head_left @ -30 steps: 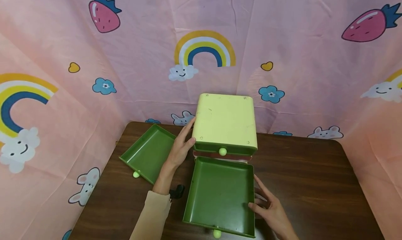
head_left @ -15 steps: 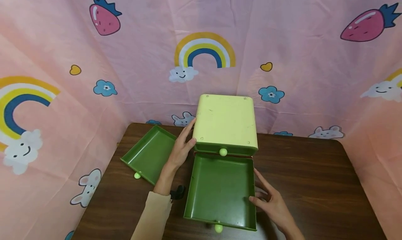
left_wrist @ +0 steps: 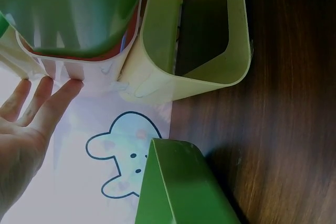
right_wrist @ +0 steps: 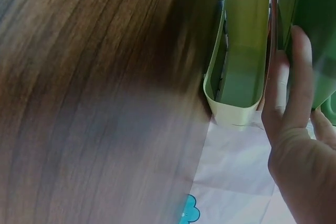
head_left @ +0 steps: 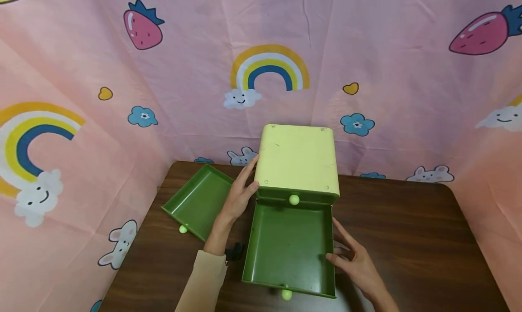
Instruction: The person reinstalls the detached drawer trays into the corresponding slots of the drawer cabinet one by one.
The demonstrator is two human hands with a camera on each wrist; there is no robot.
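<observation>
Left hand [head_left: 236,197]: we rest flat, straight fingers on the yellow box [head_left: 297,160].
Right hand [head_left: 354,264]: we press straight fingers on the green drawer [head_left: 289,246].
Drawer: half inside the box, on the bench [head_left: 408,239].

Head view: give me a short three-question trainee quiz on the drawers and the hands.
1. True or false: the second green drawer lies on the table, left of the yellow cabinet.
2. Which hand rests flat against the cabinet's side: A left hand, B right hand?
3. Fill in: the right hand's fingers lie against the ____ wall of the green drawer half inside the cabinet.

Key: 1 true; 2 A; 3 right.
</observation>
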